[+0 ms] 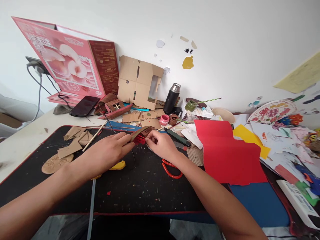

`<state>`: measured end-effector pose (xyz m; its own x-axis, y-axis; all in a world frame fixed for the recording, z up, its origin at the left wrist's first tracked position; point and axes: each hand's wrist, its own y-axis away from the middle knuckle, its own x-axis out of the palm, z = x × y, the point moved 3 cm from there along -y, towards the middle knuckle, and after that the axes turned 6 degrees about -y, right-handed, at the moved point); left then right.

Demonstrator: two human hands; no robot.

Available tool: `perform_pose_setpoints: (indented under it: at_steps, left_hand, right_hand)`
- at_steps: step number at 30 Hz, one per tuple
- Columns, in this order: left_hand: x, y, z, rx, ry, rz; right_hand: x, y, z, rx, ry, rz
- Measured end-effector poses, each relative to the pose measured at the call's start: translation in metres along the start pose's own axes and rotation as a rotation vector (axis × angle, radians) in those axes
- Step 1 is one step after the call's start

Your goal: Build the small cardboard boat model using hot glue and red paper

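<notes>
Above the middle of the black mat, my left hand (117, 145) grips a small brown cardboard piece (140, 132) with red paper inside it. My right hand (160, 143) is closed at the piece's right end, its thumb and fingers pinched by the red paper (140, 139). Whatever lies between those right fingertips is hidden. Under my left forearm sits a yellow tool (118, 165), partly covered, with a long translucent stick (91, 206) reaching the mat's front edge. Red scissor handles (172, 169) show beside my right wrist.
Cardboard scraps (75, 141) and a wooden disc (56, 163) lie left. Behind stand a small model boat (116, 108), paint jars (164, 120) and a black flask (172, 99). A dark green utility knife (178, 137) and red paper sheet (225, 153) lie right.
</notes>
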<state>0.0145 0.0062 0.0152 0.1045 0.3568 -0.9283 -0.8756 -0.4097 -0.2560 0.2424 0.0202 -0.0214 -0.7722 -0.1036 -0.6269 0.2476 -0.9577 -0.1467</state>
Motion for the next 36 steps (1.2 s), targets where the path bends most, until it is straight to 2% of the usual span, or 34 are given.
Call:
perform_pose_setpoints:
  at_steps: [18, 31, 36]
  left_hand:
    - [-0.0029, -0.0009, -0.0021, -0.027, 0.079, -0.026]
    - [-0.007, -0.0008, -0.0024, -0.001, 0.032, 0.027]
    - [-0.0068, -0.0008, -0.0027, -0.004, 0.028, 0.0]
  right_hand:
    - [0.0026, 0.0005, -0.0036, 0.024, -0.05, -0.003]
    - [0.0068, 0.0045, -0.0082, -0.065, -0.076, -0.06]
    - [0.0069, 0.0048, -0.0089, -0.052, -0.072, -0.044]
